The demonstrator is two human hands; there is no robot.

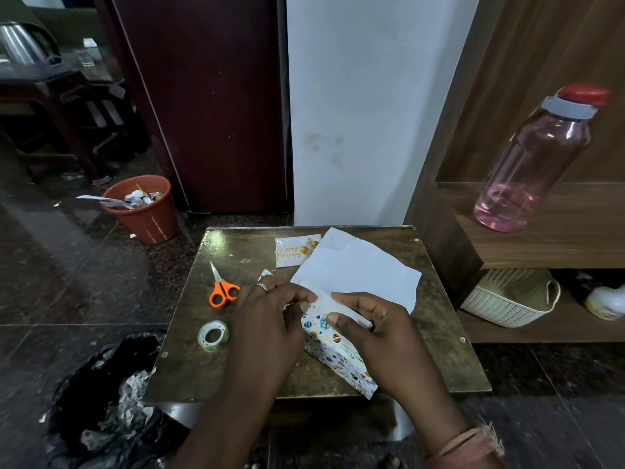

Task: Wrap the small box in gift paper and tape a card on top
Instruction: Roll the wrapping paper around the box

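Paper [355, 269] could spring loose off the box [333, 350] if either pinching hand, left [267, 319] or right [375, 330], slackens before taping.

Bare forearms — silver ring [262, 287] left, pinkish thread bracelet [473, 443] right.

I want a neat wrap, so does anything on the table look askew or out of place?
The gift paper lies skewed to the table edges and covers a corner of the birthday card. The half-wrapped box sits diagonally under both hands. The scissors and tape roll lie tidily apart.
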